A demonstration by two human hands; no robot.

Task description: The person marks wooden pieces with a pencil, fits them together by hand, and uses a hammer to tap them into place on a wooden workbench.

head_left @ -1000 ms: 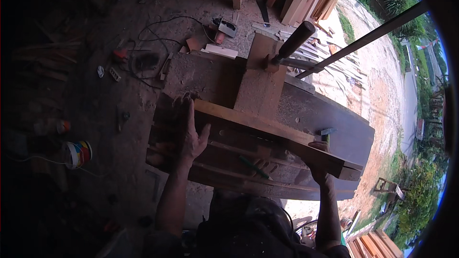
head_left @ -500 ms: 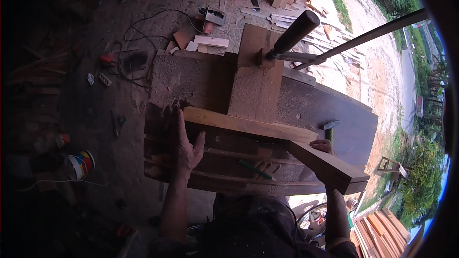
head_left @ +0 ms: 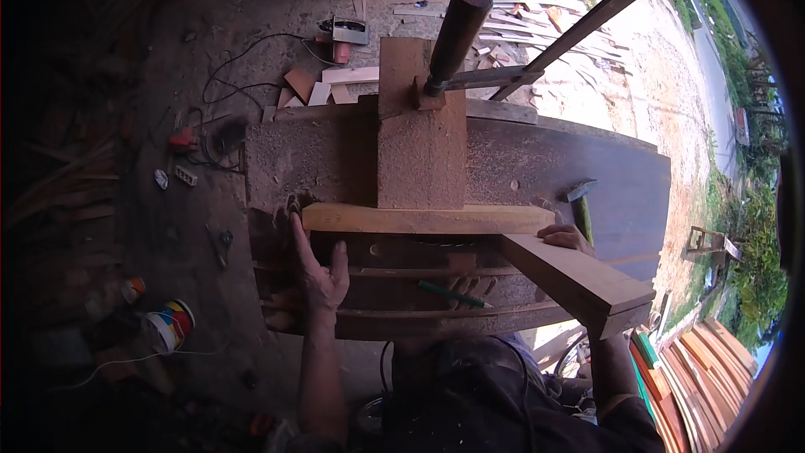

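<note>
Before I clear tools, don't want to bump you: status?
Left hand open, beside strip. Right hand gripping block. Hammer lies near right hand.

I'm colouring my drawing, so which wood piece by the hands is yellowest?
The long bar lying crosswise between the left hand and right hand; the slanting piece and the dusty board under the clamp look browner.

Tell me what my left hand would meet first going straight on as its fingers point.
Sawdust on the bench, most likely, just past your left hand; its height above the surface is unclear.
</note>
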